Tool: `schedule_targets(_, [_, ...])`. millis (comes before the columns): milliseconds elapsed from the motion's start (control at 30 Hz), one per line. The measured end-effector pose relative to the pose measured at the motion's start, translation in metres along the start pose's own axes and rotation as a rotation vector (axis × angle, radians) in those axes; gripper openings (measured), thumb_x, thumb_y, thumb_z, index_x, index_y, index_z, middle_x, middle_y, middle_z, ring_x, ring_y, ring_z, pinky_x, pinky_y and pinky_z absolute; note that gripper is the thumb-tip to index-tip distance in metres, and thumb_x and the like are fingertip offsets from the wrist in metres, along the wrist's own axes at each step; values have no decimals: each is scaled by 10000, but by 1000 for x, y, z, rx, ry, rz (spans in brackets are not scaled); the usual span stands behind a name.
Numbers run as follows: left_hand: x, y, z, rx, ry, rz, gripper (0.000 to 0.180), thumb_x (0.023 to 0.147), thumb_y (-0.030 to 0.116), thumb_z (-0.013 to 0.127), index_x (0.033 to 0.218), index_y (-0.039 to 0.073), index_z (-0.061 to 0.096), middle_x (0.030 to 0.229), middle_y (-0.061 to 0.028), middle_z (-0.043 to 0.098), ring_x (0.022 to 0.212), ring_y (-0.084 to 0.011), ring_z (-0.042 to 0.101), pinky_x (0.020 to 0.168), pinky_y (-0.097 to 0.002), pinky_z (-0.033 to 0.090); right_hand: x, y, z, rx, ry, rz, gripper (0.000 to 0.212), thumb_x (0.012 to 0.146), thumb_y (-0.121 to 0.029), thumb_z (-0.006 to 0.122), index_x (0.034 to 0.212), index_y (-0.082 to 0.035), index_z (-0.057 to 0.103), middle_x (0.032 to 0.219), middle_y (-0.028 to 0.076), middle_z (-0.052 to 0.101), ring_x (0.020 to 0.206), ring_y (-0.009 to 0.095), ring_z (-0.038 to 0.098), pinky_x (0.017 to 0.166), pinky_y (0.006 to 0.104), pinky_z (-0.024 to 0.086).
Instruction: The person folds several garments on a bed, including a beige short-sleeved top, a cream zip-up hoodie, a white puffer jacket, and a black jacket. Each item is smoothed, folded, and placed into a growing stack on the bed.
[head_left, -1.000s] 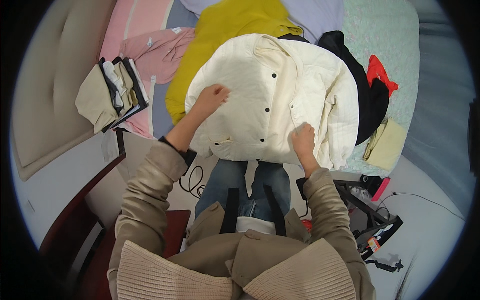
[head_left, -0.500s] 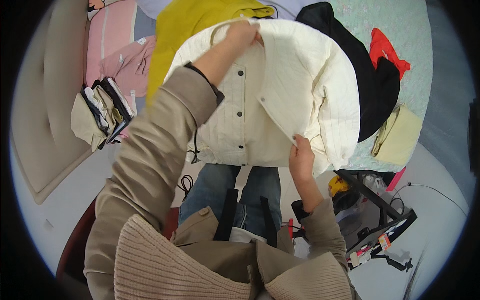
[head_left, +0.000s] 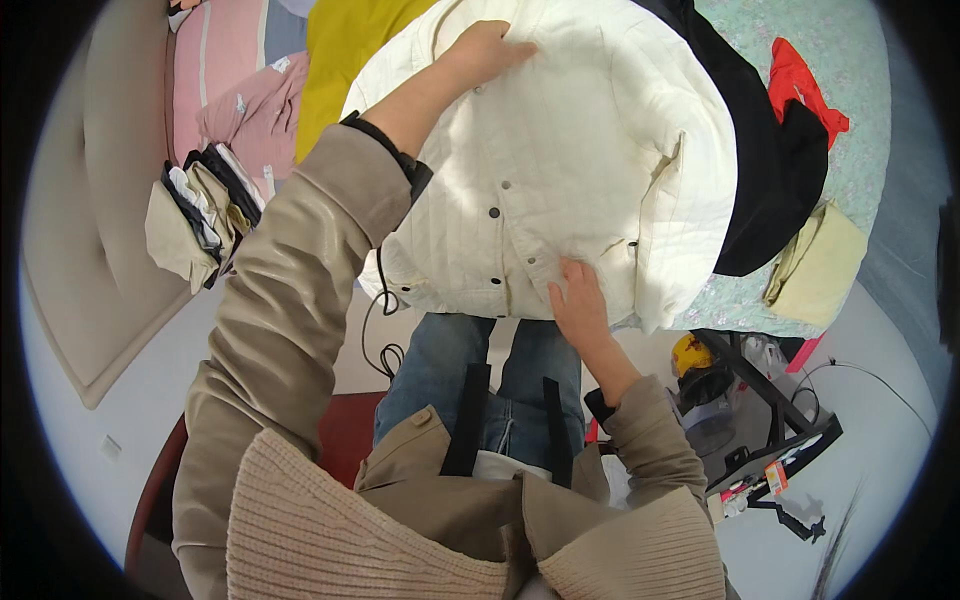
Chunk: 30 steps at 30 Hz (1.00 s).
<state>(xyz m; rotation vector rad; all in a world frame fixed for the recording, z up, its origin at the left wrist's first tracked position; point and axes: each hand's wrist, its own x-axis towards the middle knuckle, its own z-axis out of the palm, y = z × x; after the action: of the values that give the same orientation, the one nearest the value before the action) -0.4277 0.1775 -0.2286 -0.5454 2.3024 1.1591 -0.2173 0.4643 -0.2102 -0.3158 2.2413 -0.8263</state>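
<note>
A cream-white jacket (head_left: 570,150) with dark snap buttons lies front up on the bed, its hem toward me. One front panel lies over the other. My left hand (head_left: 488,52) rests near the collar, fingers reaching out over the cloth. Lower down, my right hand (head_left: 580,305) lies on the front panel close to the hem, with its fingers apart. Neither hand grips the fabric. Beside the jacket's right sleeve is a black garment (head_left: 755,150), and a mustard-yellow garment (head_left: 340,60) lies beyond its left side.
A red cloth (head_left: 800,90) and a folded pale-yellow garment (head_left: 820,262) lie on the right of the floral bed sheet (head_left: 850,165). Folded clothes (head_left: 200,220) stand at the left by a pink cloth (head_left: 265,105). A black cable (head_left: 388,350) hangs at the bed's front edge.
The lifted front panel has come down over the other one. Both hands have let go of its edge and now lie on the cloth. My view has shifted slightly.
</note>
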Motion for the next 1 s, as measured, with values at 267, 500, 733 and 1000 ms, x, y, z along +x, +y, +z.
schedule_targets(267, [-27,-34,-26,392,762,116,349,792,299,598,930,-21,580,912,-146,574,888,-285,568,750,-381,465,2,6,12,37,49,3,323,794,-127,563,1080,-13,467,979,170,503,886,335,526,753,406,447])
schedule_targets(500, [-10,-27,-100,321,355,-85,290,804,250,538,846,-34,575,761,-197,605,755,-311,602,710,-380,473,7,-20,15,-66,-20,59,355,785,-168,590,1071,-14,447,959,157,504,870,330,534,726,408,454])
schedule_targets(733, [-21,-44,-90,179,743,-55,388,774,259,580,1035,-29,570,994,-269,587,900,-373,583,764,-386,466,13,-25,28,-197,51,28,396,753,-196,640,1035,-15,429,942,150,493,831,317,545,676,404,463])
schedule_targets(1000, [-123,-80,38,-312,-24,-194,257,826,244,567,819,-13,560,715,-90,601,636,-162,574,587,-282,456,30,-10,47,-515,159,1,287,735,-153,601,942,-35,441,883,148,492,776,302,591,581,347,522])
